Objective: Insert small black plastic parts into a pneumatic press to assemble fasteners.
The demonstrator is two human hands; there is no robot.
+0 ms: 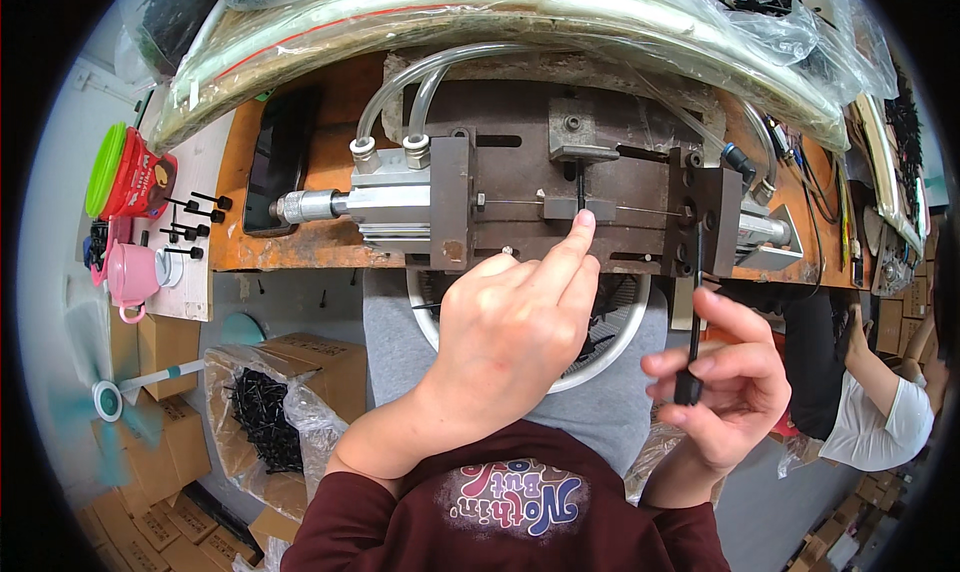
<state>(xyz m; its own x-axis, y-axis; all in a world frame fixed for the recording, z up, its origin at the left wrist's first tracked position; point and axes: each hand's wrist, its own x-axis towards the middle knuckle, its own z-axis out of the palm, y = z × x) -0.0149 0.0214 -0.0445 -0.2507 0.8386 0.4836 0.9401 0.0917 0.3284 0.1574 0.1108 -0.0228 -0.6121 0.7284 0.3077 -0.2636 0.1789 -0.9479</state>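
Left hand (510, 337): reaches up over the near edge of the worktop (300, 247); the forefinger is stretched out and its tip touches the grey block (580, 209) in the middle of the metal fixture (560, 162), the other fingers curled loosely, holding nothing.
Right hand (725, 382): held below the near edge of the worktop, toward its right end; thumb and fingers pinched narrow around a thin black rod (692, 332).
Black rod: upright in the right hand, its thicker lower end between the fingertips, its upper end reaching up in front of the right-hand dark plate (712, 222) of the fixture.
Black pin (581, 187): stands upright in the fixture just above the left forefinger tip, under a grey clamp piece (580, 137).
Metal fixture: dark base plate lying on the worktop's middle, with a thin wire running across it left to right.
Air cylinder (370, 212): silver, lies along the left part of the fixture, two clear hoses (420, 82) curving up from it toward the far edge.
Left end of worktop: a red and green container (125, 177), a pink cup (130, 277), several black pins (195, 222) standing on a white board.
Below the worktop, left: a bag of black pins (262, 417) in a cardboard box.
Right rim: another person in a white top (885, 417).
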